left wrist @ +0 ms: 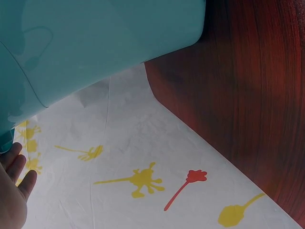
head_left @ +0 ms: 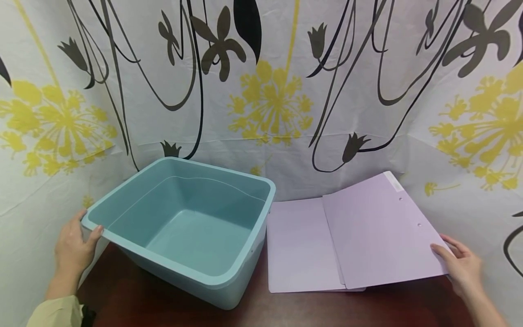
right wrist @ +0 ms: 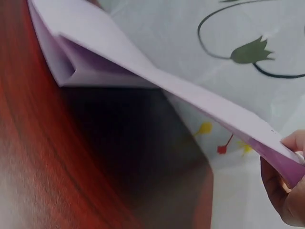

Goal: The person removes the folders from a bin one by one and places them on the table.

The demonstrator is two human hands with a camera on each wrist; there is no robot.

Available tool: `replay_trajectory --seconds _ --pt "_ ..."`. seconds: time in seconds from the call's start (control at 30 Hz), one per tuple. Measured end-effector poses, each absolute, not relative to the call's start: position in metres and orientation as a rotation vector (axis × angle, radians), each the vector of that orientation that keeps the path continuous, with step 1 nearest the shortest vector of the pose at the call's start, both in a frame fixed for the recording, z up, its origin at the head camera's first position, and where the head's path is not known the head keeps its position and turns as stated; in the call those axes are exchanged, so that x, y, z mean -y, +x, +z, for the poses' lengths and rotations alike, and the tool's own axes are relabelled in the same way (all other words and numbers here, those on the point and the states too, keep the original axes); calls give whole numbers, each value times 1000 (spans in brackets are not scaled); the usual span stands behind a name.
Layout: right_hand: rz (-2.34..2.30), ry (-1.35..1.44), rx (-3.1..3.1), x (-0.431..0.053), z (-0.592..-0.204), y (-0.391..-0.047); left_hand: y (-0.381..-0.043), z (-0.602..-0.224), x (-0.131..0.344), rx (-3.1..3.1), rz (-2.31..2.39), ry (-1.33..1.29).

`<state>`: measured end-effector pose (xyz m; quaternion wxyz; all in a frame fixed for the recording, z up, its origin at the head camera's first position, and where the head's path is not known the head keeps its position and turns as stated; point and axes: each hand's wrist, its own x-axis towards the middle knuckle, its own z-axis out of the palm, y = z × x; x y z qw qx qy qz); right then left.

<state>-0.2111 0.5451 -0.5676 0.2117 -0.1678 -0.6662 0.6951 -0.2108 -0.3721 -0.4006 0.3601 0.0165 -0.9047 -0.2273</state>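
A large blue-green plastic tub (head_left: 196,236) stands on the left part of the table, its open top showing a bare inside. My left hand (head_left: 74,249) grips the tub's left rim corner, thumb over the edge. Beside the tub, on the right, is a lilac file folder (head_left: 384,231), spread open. Its left part lies flat by the tub, while the right cover, with small holes and a white strip, slants up off the table. At that cover's right edge, my right hand (head_left: 463,263) pinches it between thumb and fingers; the right wrist view shows the folder (right wrist: 200,98) edge-on.
The dark red-brown wooden table (head_left: 135,299) ends in an edge near my left hand. Behind and at both sides hangs white cloth (head_left: 278,168) with yellow, grey and black flower prints, close against the tub and folder.
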Motion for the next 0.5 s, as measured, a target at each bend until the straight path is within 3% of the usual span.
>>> replay_trajectory --seconds 0.5 --pt "1266 -495 2278 -521 -556 -199 -212 -402 372 2341 -587 44"
